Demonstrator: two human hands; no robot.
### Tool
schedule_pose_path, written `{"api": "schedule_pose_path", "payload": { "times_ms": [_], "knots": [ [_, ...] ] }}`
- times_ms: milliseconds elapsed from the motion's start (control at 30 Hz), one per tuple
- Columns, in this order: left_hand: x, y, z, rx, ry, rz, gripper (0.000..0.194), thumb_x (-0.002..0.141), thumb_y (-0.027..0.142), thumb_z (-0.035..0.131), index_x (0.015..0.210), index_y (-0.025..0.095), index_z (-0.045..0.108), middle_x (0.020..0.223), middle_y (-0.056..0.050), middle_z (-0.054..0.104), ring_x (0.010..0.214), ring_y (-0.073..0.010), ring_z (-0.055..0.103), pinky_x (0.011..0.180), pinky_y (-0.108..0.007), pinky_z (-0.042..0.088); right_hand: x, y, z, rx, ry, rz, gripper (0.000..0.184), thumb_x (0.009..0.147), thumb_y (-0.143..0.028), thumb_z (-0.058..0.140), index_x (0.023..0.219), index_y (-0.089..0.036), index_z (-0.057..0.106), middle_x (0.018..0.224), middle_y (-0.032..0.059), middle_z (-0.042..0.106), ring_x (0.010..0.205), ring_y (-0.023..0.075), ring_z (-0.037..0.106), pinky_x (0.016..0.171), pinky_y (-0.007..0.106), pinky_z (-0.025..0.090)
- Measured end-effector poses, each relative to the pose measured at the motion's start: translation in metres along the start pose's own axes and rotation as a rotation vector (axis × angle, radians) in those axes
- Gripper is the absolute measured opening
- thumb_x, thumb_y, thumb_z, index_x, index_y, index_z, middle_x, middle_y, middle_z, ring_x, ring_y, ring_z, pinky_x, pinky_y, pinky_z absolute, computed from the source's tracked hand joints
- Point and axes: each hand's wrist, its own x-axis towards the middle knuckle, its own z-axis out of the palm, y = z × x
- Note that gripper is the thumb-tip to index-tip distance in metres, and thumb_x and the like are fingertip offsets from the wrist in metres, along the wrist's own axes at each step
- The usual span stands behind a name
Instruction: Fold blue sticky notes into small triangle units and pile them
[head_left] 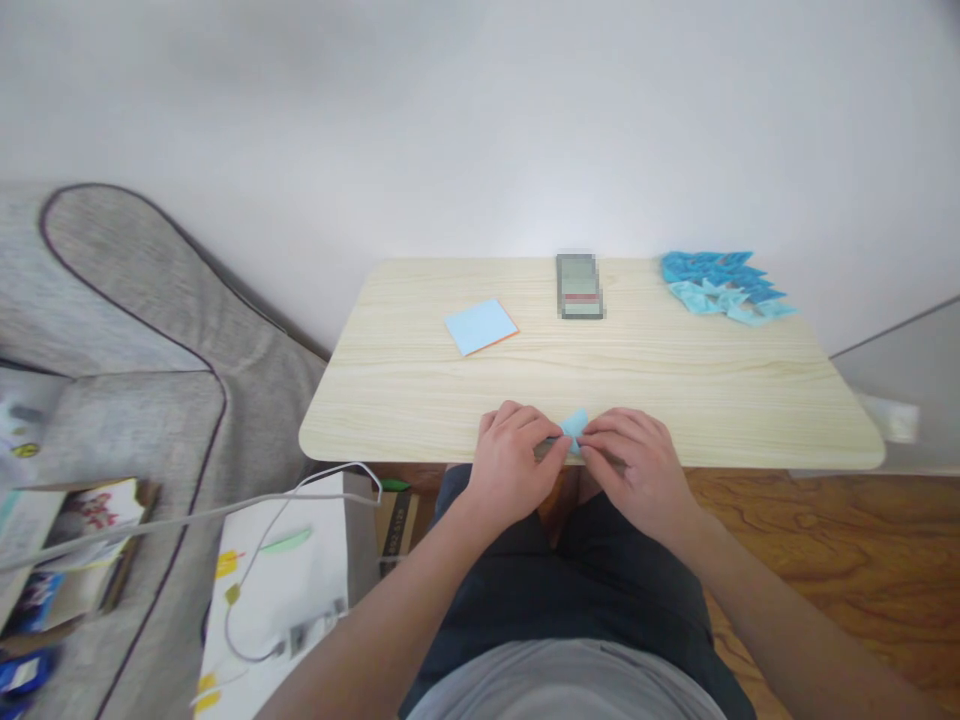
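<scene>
A small piece of folded light-blue paper (576,422) is held at the table's front edge, between my two hands. My left hand (519,450) pinches its left side with thumb and fingertips. On the other side, my right hand (636,452) grips it the same way, fingers closed together. Fingertips cover part of the paper, so its full shape is hidden. Farther back lies a stack of square paper sheets (481,327), light blue on top with an orange edge below. At the back right sits a pile of folded blue paper pieces (720,285), darker and lighter.
A phone-like device (580,287), blurred out, lies at the back of the pale wooden table (405,400). White cables (300,495) run past the table's left front corner. A grey sofa (157,330) stands at left, beside a white box (285,570).
</scene>
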Motion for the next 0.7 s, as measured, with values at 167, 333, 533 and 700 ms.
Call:
{"api": "schedule_pose_path", "payload": {
  "times_ms": [167, 333, 533, 700],
  "knots": [
    [0.000, 0.004, 0.002, 0.055, 0.024, -0.091, 0.013, 0.092, 0.035, 0.069, 0.084, 0.025, 0.070, 0.096, -0.002, 0.071, 0.103, -0.0246, 0.056, 0.090, -0.043, 0.040, -0.005, -0.003, 0.010, -0.005, 0.104, 0.025, 0.006, 0.093, -0.026, 0.070, 0.092, -0.028, 0.075, 0.105, 0.0011, 0.076, 0.109, 0.0245, 0.064, 0.099, 0.047, 0.043],
    [-0.001, 0.005, 0.002, 0.069, 0.027, -0.119, 0.012, 0.092, 0.035, 0.069, 0.085, 0.025, 0.069, 0.097, -0.001, 0.070, 0.104, -0.0252, 0.056, 0.090, -0.044, 0.039, -0.008, -0.009, 0.018, -0.029, 0.184, 0.051, 0.006, 0.091, -0.023, 0.072, 0.093, -0.027, 0.075, 0.103, 0.0011, 0.076, 0.111, 0.0249, 0.065, 0.099, 0.047, 0.044],
    [-0.002, 0.005, 0.002, 0.058, 0.034, -0.133, 0.008, 0.091, 0.033, 0.071, 0.086, 0.027, 0.070, 0.098, 0.000, 0.070, 0.105, -0.0248, 0.056, 0.091, -0.044, 0.039, -0.006, -0.015, 0.022, -0.056, 0.242, 0.067, 0.005, 0.088, -0.022, 0.074, 0.090, -0.027, 0.074, 0.100, 0.0014, 0.076, 0.109, 0.0250, 0.066, 0.099, 0.046, 0.044],
    [-0.001, 0.005, 0.002, 0.055, 0.033, -0.148, 0.008, 0.089, 0.033, 0.073, 0.085, 0.027, 0.069, 0.098, 0.000, 0.070, 0.104, -0.0247, 0.056, 0.091, -0.044, 0.039, -0.005, -0.016, 0.026, -0.073, 0.275, 0.066, 0.007, 0.086, -0.021, 0.076, 0.090, -0.026, 0.074, 0.100, 0.0022, 0.076, 0.109, 0.0256, 0.067, 0.098, 0.046, 0.044]
  ]
}}
